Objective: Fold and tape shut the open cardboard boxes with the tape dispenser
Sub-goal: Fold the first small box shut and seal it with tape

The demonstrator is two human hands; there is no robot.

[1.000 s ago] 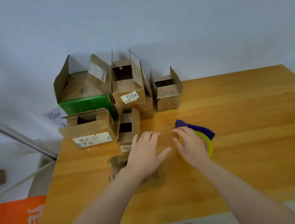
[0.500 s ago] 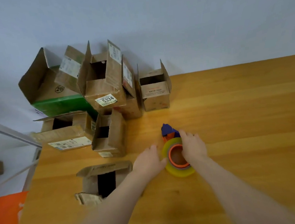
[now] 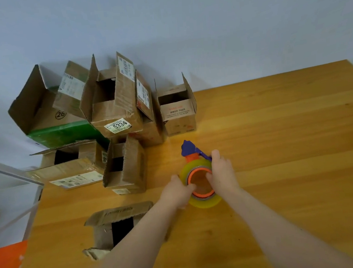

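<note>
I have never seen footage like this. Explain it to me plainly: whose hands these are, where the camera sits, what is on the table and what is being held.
There is no machine here. A person wears a camera on the head, so the single picture looks forward and down at their own bare hands. The left hand and right hand both grip a tape dispenser: a yellowish roll on an orange core with a blue handle. Whether it rests on the wooden table or is just above it, I cannot tell. Cardboard boxes with open flaps crowd the table's far left by the wall. One more open box lies nearest the person.
</note>
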